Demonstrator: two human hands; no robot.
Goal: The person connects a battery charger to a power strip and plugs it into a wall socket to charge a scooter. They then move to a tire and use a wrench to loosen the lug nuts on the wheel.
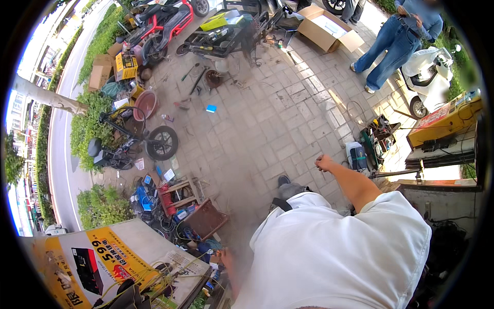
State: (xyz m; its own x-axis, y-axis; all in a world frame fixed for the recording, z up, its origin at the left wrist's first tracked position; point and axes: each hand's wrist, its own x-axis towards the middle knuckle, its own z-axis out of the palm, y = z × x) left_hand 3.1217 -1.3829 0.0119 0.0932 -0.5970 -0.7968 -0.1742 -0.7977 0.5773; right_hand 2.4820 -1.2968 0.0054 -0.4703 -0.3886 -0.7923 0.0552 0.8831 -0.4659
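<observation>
My right hand (323, 163) hangs over the paving at the end of my bent arm. Its fingers are curled in, and nothing shows in them. Low in the picture, my left hand (226, 257) is beside a heap of cables and small parts (198, 246); its fingers are too small and blurred to read. Just above that hand lies a brown board or stool top (206, 219). A wooden frame with red parts (177, 198) leans next to it. One dark shoe (283, 180) of mine shows ahead of my white shirt.
A small bike (162, 142) and a pink basin (146, 104) stand at left. An open carton (329, 31) sits at the back. A person in jeans (388, 49) stands far right near a white scooter (427, 77). Tools (378, 136) lie right; a blue box (211, 108) lies mid-paving.
</observation>
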